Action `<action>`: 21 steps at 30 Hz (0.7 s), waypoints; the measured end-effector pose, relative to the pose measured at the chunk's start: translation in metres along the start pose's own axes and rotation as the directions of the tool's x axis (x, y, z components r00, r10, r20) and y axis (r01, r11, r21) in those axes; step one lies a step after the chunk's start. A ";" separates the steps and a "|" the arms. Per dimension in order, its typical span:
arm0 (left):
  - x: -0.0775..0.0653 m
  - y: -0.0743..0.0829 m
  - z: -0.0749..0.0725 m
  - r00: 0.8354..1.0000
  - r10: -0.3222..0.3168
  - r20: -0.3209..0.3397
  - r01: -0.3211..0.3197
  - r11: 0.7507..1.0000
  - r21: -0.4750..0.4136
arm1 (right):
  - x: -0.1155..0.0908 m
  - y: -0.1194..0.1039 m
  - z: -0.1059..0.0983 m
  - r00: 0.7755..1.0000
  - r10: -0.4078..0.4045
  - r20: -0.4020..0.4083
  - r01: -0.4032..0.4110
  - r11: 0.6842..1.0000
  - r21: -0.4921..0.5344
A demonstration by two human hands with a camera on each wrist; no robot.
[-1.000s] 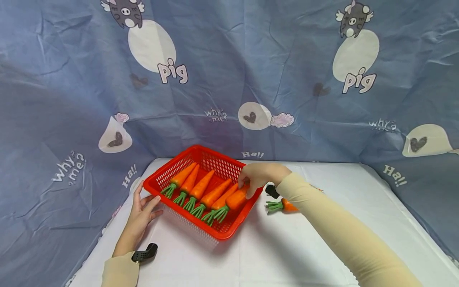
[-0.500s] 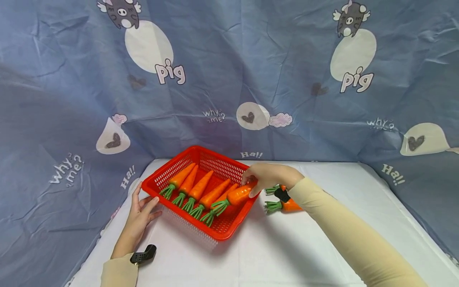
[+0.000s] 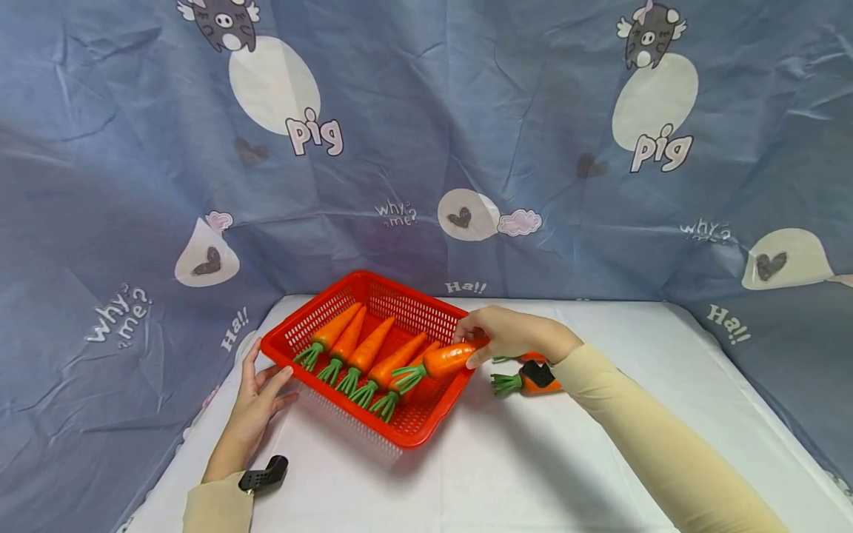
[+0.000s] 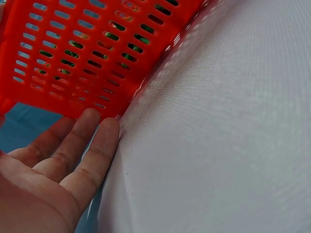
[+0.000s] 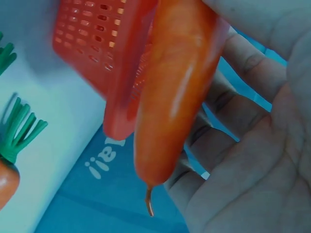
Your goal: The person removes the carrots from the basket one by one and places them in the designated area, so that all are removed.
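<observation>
In the head view, a red plastic basket [image 3: 426,433] with slotted walls stands on the white cloth, holding a row of orange carrots [image 3: 370,348] with green tops toward me. My left hand [image 3: 253,403] holds the basket's near-left corner, thumb at the rim; in the left wrist view, fingertips [image 4: 104,133] touch the slotted wall's lower edge. Over the basket's right end, my right hand [image 3: 509,333] grips another carrot [image 3: 448,360] near its tapered end, green top pointing left. The right wrist view shows that carrot [image 5: 175,97] between thumb and fingers, its thin root tip free.
Right of the basket, a carrot [image 3: 529,383] lies on the white cloth [image 3: 533,459], partly covered by the black wrist camera. Another carrot [image 3: 531,357] behind it is mostly hidden by my right hand. A blue printed cloth [image 3: 426,148] hangs at the back and sides.
My right hand has moved to the right and lifted its carrot off the row, turning it more level. My left hand keeps its place at the basket's corner.
</observation>
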State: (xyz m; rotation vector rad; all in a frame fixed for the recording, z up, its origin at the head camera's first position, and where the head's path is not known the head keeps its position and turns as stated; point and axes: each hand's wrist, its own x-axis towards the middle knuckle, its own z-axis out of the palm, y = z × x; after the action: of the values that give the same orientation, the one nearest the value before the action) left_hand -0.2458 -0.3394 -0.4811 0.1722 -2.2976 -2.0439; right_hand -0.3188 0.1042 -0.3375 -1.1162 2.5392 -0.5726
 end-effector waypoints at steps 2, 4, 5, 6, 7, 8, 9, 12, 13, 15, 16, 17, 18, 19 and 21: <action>0.000 0.000 0.000 1.000 0.000 0.002 0.000 1.000 0.001 | -0.003 0.001 0.001 1.000 -0.010 -0.020 0.010 1.000 0.004; 0.000 0.000 0.000 1.000 0.000 0.002 0.000 1.000 0.001 | -0.007 0.003 0.003 0.999 -0.028 -0.039 0.028 1.000 0.009; 0.000 0.000 0.000 1.000 0.001 0.001 -0.001 1.000 0.000 | -0.009 0.004 0.003 0.998 -0.029 -0.050 0.030 0.999 0.017; 0.001 0.000 -0.001 1.000 0.002 0.001 -0.002 1.000 -0.003 | -0.012 0.005 0.004 0.998 -0.033 -0.062 0.034 0.999 0.022; 0.001 0.000 -0.001 1.000 0.004 0.002 -0.004 1.000 -0.002 | -0.014 0.006 0.005 0.996 -0.041 -0.073 0.043 0.999 0.025; 0.001 0.000 -0.001 1.000 0.007 0.003 -0.007 1.000 -0.005 | -0.016 0.007 0.006 0.995 -0.046 -0.084 0.048 0.998 0.030; 0.001 -0.001 -0.001 1.000 0.008 0.004 -0.008 1.000 -0.003 | -0.019 0.008 0.006 0.994 -0.050 -0.093 0.054 0.998 0.037; 0.002 -0.001 -0.001 1.000 0.009 0.006 -0.009 1.000 0.000 | -0.025 0.011 0.008 0.992 -0.057 -0.112 0.064 0.996 0.056; 0.002 -0.001 -0.001 1.000 0.008 0.006 -0.008 1.000 0.003 | -0.027 0.012 0.008 0.991 -0.063 -0.116 0.070 0.996 0.058; 0.001 -0.001 0.000 1.000 0.004 0.006 -0.004 1.000 0.006 | -0.030 0.013 0.009 0.990 -0.066 -0.122 0.074 0.996 0.057; 0.001 0.000 -0.001 1.000 0.003 0.006 -0.003 1.000 0.007 | -0.031 0.013 0.009 0.990 -0.068 -0.123 0.076 0.996 0.055; 0.001 0.000 -0.001 1.000 0.000 0.006 0.000 1.000 0.007 | -0.032 0.014 0.009 0.990 -0.070 -0.125 0.076 0.996 0.051; 0.001 0.000 -0.001 1.000 -0.001 0.007 0.001 1.000 0.007 | -0.033 0.014 0.009 0.989 -0.071 -0.127 0.078 0.996 0.048; 0.001 0.000 -0.001 1.000 -0.002 0.007 0.002 1.000 0.007 | -0.034 0.014 0.009 0.989 -0.073 -0.129 0.079 0.996 0.042; 0.001 0.000 -0.001 1.000 -0.001 0.007 0.001 1.000 0.007 | -0.037 0.015 0.009 0.988 -0.071 -0.133 0.076 0.997 0.033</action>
State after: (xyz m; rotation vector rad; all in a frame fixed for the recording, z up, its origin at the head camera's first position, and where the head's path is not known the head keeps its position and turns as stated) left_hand -0.2462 -0.3406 -0.4813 0.1672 -2.3093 -2.0412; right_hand -0.3002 0.1388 -0.3480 -1.2002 2.5944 -0.7341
